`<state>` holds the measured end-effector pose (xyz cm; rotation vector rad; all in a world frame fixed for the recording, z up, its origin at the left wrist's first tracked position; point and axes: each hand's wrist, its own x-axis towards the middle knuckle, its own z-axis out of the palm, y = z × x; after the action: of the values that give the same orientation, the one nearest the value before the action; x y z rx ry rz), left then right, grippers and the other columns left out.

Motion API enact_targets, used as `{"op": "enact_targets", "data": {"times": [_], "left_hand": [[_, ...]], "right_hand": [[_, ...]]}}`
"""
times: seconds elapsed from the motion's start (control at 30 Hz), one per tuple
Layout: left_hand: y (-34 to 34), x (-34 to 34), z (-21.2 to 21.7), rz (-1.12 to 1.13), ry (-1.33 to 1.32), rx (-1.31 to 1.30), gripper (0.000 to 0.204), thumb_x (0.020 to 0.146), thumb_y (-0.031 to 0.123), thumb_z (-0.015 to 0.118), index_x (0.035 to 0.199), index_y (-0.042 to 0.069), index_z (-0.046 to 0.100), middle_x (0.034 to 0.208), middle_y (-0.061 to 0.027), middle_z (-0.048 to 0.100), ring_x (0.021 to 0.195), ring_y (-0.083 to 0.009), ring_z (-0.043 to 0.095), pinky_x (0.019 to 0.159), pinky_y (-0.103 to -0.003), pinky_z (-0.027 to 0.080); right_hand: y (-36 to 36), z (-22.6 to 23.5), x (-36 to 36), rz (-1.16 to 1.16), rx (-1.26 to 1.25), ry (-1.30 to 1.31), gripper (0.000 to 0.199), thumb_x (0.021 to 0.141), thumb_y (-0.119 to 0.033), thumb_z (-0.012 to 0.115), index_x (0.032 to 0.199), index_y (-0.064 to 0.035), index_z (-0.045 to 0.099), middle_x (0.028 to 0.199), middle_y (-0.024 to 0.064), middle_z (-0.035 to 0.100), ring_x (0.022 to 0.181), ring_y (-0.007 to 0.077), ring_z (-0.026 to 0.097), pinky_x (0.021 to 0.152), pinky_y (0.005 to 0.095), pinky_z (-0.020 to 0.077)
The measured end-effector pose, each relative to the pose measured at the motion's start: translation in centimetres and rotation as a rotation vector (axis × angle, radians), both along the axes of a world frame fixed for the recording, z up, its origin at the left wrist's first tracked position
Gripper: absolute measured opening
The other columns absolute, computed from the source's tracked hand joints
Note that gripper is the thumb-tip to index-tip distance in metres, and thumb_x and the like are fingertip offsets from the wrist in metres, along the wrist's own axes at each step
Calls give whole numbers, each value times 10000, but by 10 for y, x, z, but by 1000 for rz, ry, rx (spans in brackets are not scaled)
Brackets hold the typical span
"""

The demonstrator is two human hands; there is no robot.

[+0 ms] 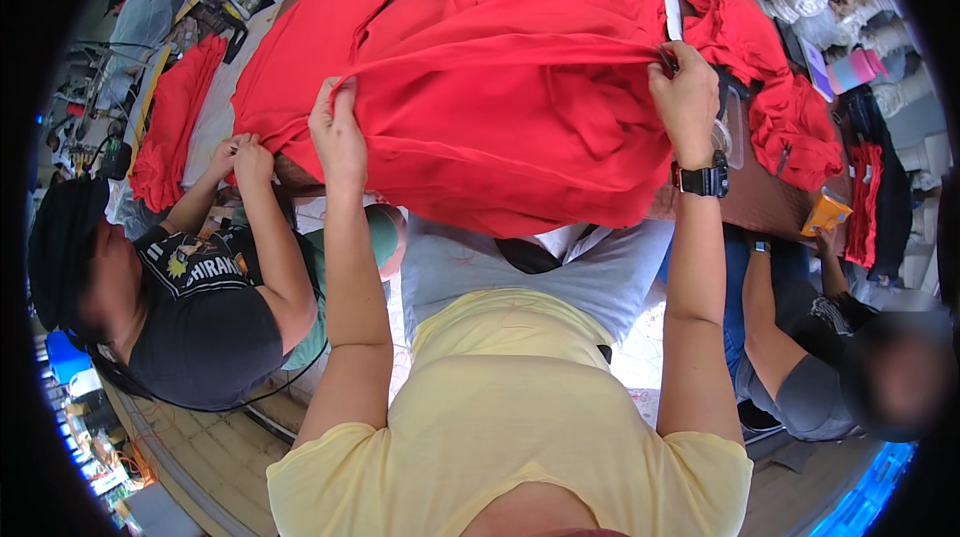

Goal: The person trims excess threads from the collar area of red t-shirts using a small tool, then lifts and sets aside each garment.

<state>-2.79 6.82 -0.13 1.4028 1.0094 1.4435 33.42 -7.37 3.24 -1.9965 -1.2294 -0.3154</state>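
The red garment (500, 107) is pinched taut at frame centre by the left hand (337, 132) and right hand (686, 97); an edge could be lost if tension is overdone.

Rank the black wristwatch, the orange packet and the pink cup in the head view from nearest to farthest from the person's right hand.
From the right hand, gripping the red cloth:
1. Black wristwatch, on that same wrist, just below the hand.
2. Orange packet, lower right, at the table edge.
3. Pink cup, far right by the white bobbins.
The packet and cup are close to call.
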Motion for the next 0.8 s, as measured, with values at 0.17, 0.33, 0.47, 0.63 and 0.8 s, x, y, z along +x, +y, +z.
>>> {"op": "enact_targets", "data": {"times": [0.17, 0.33, 0.47, 0.63, 0.8], "left_hand": [[-6, 16, 1, 45, 110, 100, 159, 944, 5, 487, 1019, -5, 627, 1068, -79, 652, 1070, -171, 577, 987, -288, 417], [7, -18, -25, -245, -63, -11, 220, 873, 1, 388, 1001, 10, 566, 1106, -76, 576, 1063, -165, 543, 1016, -287, 390], [-2, -28, -24, -283, -483, -41, 139, 863, 17, 403, 923, 40, 525, 1054, -65, 535, 1059, -162, 523, 1027, -299, 377], [0, -43, -43, -252, -451, -24, 120, 898, 35, 449, 959, 31, 553, 1115, -73, 541, 1078, -183, 528, 1039, -303, 373], [-26, -59, -40, -176, -365, -63, 333, 904, 67, 421, 1199, -20, 548, 1253, -131, 569, 1205, -236, 549, 1067, -350, 404]], "right_hand": [[9, 2, 2, 23, 6, -3, 231, 786, -98, 683, 1004, -24, 698, 942, 189, 701, 870, 385, 680, 760, 453, 527], [-8, 5, -11, 182, -20, 75, 239, 763, -73, 695, 984, 15, 675, 882, 200, 686, 808, 347, 677, 735, 409, 513], [-66, 36, -47, 442, -352, 478, 293, 763, -86, 800, 965, 44, 631, 717, 90, 563, 673, 95, 484, 619, 284, 425], [-80, 18, -62, 551, -451, 521, 274, 775, -84, 808, 954, 41, 644, 728, 91, 583, 634, 132, 514, 591, 290, 428], [-75, 31, -76, 757, -657, 510, 261, 788, -138, 818, 913, 35, 668, 733, 141, 631, 623, 199, 584, 603, 309, 461]]}}
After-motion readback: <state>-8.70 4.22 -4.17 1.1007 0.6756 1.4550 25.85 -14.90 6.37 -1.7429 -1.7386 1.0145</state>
